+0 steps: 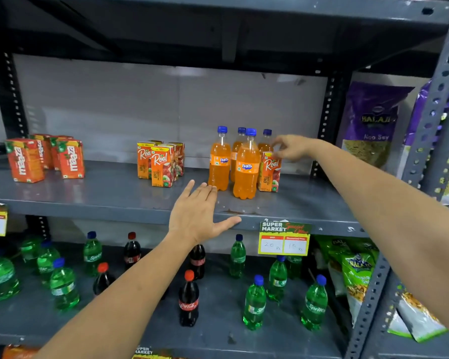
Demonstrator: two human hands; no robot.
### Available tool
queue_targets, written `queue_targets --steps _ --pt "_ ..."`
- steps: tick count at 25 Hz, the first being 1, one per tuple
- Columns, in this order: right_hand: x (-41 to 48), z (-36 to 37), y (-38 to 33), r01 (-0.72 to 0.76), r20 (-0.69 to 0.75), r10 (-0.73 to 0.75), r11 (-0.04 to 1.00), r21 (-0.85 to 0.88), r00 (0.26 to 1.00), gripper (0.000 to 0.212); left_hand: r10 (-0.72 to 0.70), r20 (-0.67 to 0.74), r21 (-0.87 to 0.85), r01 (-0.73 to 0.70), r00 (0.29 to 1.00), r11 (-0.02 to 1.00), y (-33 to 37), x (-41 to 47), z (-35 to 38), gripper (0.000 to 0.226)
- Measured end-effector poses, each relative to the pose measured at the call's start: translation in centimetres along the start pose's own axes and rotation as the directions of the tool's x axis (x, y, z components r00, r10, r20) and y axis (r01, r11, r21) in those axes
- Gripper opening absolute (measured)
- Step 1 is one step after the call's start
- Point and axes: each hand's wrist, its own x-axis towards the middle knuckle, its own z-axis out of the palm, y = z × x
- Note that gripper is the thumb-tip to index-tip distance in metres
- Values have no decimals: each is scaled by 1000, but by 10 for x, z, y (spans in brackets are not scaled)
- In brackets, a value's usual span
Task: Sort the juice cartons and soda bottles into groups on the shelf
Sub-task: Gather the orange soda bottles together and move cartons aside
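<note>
On the middle grey shelf (114,195) stand three groups: red Maaza cartons (44,159) at the left, orange Real apple cartons (161,163) in the middle, and several orange Fanta bottles (245,169) at the right. One lone Real carton (269,174) stands right beside the Fanta bottles. My right hand (292,147) hovers at that carton's top, fingers curled around it but apart, not clearly gripping. My left hand (200,213) lies flat and open on the shelf's front edge, just left of the Fanta bottles, holding nothing.
The lower shelf (140,330) holds scattered green Sprite bottles (254,304) and dark Coca-Cola bottles (189,301). A yellow price tag (284,238) hangs on the shelf edge. Snack bags (373,125) fill the rack to the right. Metal uprights (430,104) frame the bay.
</note>
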Motion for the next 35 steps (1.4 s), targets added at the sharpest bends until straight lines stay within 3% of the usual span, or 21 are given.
queue_targets --steps 1,3,5,9,12,15,20,26,35 --pt "-1 5 4 -37 77 32 997 64 997 51 -2 2 -1 2 1000 1000 0 0 0 106" --pt "-2 10 7 -53 81 37 976 210 996 50 -10 9 0 10 1000 1000 1 1 -1 107" --pt "-1 8 8 -48 42 38 956 288 998 35 -15 17 -11 16 1000 1000 1 1 -1 108" --pt "-10 1 5 -21 85 -3 962 273 996 7 -17 3 -43 18 1000 999 -4 -6 -2 109" --pt "-27 -3 -5 -83 127 45 948 308 991 7 -10 7 -78 11 1000 997 -13 -16 -4 108" --pt "-49 -10 -25 -182 208 114 923 340 971 21 -4 13 -94 5 1000 996 -31 -29 -6 108" --pt "-79 -13 -78 -234 274 135 898 373 952 25 -34 30 -81 36 999 996 -102 -56 -15 109" --pt "-66 15 -198 -133 213 43 892 432 976 25 -23 95 -5 24 995 1000 -208 -80 -22 113" --pt "28 50 -326 40 63 -67 932 360 996 31 -2 102 54 -4 995 999 -273 -77 -4 120"
